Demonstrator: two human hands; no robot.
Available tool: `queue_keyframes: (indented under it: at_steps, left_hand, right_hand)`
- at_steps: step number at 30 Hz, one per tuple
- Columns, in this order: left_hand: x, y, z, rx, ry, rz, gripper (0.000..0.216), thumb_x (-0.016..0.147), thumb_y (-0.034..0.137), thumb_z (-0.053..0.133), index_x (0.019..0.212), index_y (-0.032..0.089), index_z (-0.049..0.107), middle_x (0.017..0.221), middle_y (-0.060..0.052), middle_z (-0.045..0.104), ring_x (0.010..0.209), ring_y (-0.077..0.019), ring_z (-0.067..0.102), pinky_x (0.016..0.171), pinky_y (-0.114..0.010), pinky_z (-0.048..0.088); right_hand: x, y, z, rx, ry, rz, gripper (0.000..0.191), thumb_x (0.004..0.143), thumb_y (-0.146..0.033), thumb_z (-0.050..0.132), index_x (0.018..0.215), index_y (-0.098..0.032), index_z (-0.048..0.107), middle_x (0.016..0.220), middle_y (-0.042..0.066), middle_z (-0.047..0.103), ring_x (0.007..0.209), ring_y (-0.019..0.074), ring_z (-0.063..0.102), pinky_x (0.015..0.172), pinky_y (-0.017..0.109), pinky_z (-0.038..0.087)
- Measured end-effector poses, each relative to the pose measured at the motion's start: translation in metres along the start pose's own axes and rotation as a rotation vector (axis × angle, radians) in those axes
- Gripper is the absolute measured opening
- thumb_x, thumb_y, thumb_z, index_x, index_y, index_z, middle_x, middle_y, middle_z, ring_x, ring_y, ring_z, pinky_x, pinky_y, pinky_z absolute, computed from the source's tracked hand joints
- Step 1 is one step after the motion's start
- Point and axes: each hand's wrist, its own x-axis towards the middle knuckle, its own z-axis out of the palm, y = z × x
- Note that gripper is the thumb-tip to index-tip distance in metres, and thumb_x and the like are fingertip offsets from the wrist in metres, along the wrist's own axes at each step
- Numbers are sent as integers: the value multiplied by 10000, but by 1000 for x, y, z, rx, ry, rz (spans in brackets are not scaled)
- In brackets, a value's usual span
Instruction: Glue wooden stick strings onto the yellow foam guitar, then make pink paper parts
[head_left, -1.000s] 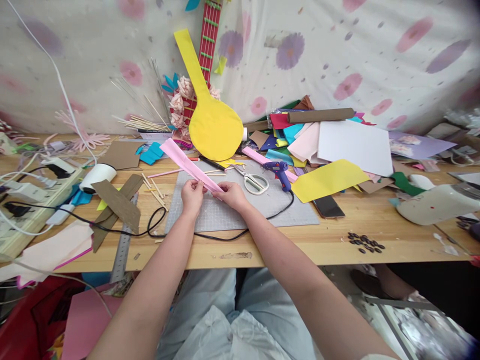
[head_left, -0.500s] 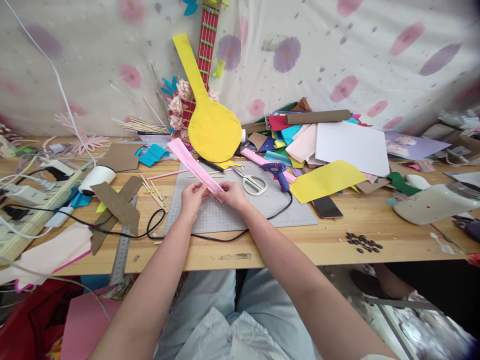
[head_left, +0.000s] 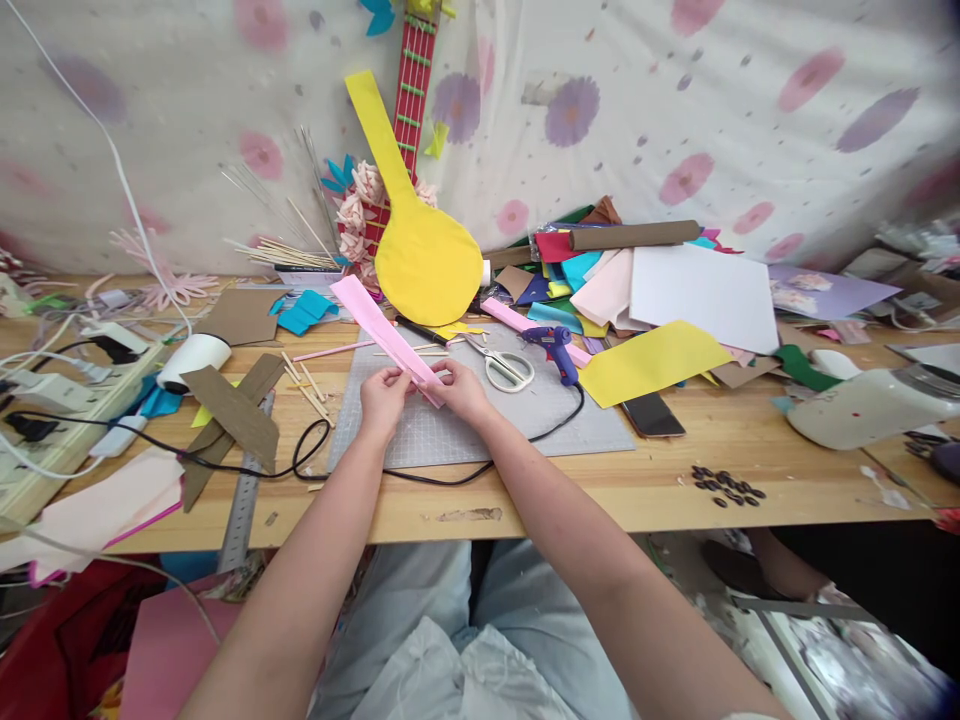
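A long pink paper strip (head_left: 375, 322) slants from the back left down to my hands above the grey cutting mat (head_left: 570, 425). My left hand (head_left: 384, 397) pinches the strip's near end from the left. My right hand (head_left: 463, 390) pinches the same end from the right, fingers closed on it. Both hands hover just over the mat. White-handled scissors (head_left: 504, 366) lie right beside my right hand, and a blue glue gun (head_left: 556, 347) rests beyond them, its black cord (head_left: 315, 445) looping across the mat's front.
A yellow paddle-shaped cutout (head_left: 424, 255) leans on the flowered cloth behind. Coloured paper sheets (head_left: 697, 292) pile at the back right, with a phone (head_left: 653, 415) and dark beads (head_left: 726, 485) nearer. Cardboard pieces (head_left: 232, 405), a metal ruler (head_left: 246, 500), wooden sticks and a power strip (head_left: 45, 385) lie left.
My hands and the pink strip have shifted very slightly; the fingers keep working the strip's near end. Nothing else has moved.
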Motion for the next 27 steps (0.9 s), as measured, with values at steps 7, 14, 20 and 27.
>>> queue_keyframes:
  at_steps: [7, 14, 20, 27]
  left_hand:
    - [4, -5, 1, 36, 28, 43, 207, 567, 288, 667, 654, 131, 564, 540, -19, 615, 517, -135, 595, 582, -280, 497]
    - [2, -1, 2, -5, 25, 7, 186, 583, 263, 664, 652, 130, 555, 547, -18, 615, 526, -132, 599, 580, -272, 496]
    - [2, 1, 3, -47, 42, -54, 141, 621, 208, 642, 678, 119, 547, 553, -12, 600, 559, -138, 613, 604, -294, 510]
    - [2, 6, 1, -84, 96, -70, 109, 652, 163, 619, 664, 116, 522, 555, -9, 594, 522, -121, 603, 584, -290, 524]
  right_hand:
    - [0, -7, 0, -188, 191, -34, 217, 697, -374, 573, 810, -189, 591, 630, -17, 613, 551, 93, 528, 531, 202, 372]
    - [3, -9, -6, -115, 232, 8, 176, 702, -342, 562, 776, -186, 591, 623, -13, 613, 567, 107, 532, 534, 215, 364]
    - [4, -12, -14, -89, 276, -11, 150, 697, -312, 558, 767, -181, 586, 668, -8, 624, 606, 110, 548, 555, 216, 375]
    - [14, -8, -31, -185, 270, -15, 152, 751, -290, 480, 797, -182, 575, 681, -9, 624, 619, 104, 558, 593, 225, 397]
